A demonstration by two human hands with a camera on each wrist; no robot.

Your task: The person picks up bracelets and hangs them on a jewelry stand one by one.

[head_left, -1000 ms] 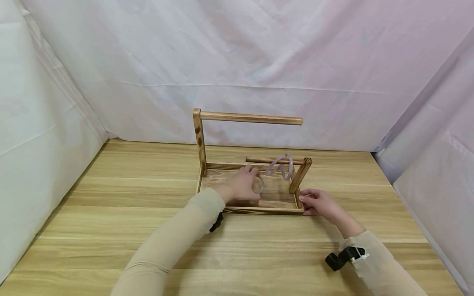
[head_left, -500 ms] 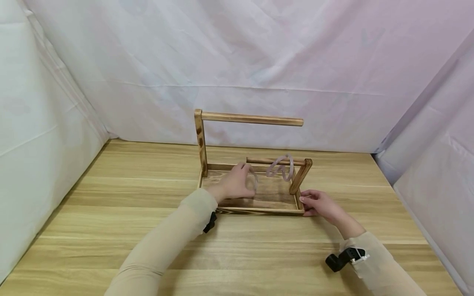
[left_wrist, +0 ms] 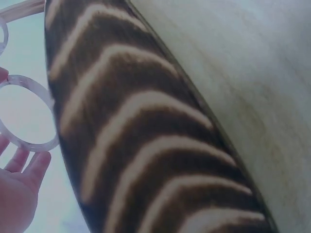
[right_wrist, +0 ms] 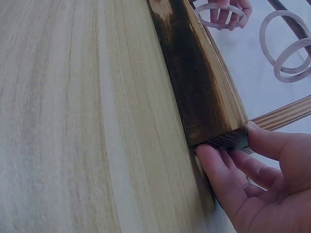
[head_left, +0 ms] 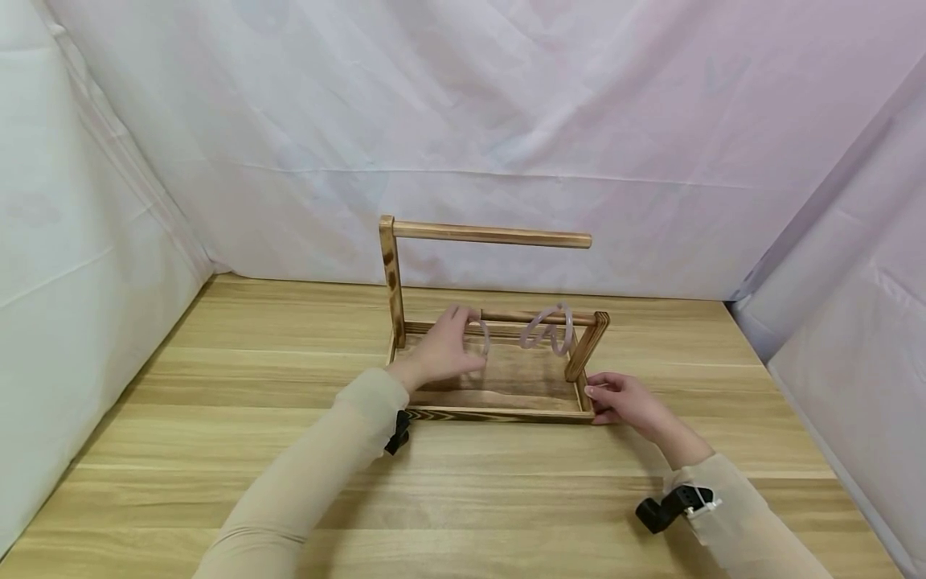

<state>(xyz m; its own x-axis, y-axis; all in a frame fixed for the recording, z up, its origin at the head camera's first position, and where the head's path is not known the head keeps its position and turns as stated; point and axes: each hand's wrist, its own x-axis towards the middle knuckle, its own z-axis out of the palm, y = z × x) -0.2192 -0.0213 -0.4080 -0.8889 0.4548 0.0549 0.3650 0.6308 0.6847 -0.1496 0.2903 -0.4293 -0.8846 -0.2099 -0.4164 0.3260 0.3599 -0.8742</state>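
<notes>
My left hand [head_left: 440, 350] pinches a translucent pale bangle [left_wrist: 31, 85] between thumb and fingers, close to the free left end of the lower bar [head_left: 506, 315] of a wooden jewelry rack. Two similar bangles [right_wrist: 263, 39] hang on that bar near its right post [head_left: 587, 346]. At the front right corner of the rack's tray base [head_left: 499, 416], my right hand [head_left: 633, 406] grips the wood. The right wrist view has its thumb on the inner side and its fingers against the end. Part of the held bangle is hidden behind the left hand in the head view.
A taller bar [head_left: 492, 234] juts right from the rack's left post [head_left: 393, 281], above the lower one. The rack stands on a wood-grain table [head_left: 289, 386]. Pale cloth [head_left: 463, 96] hangs behind and at both sides.
My left hand has moved left and slightly up with the bangle, from over the tray's middle to beside the lower bar's free end. My right hand has stayed on the rack's corner.
</notes>
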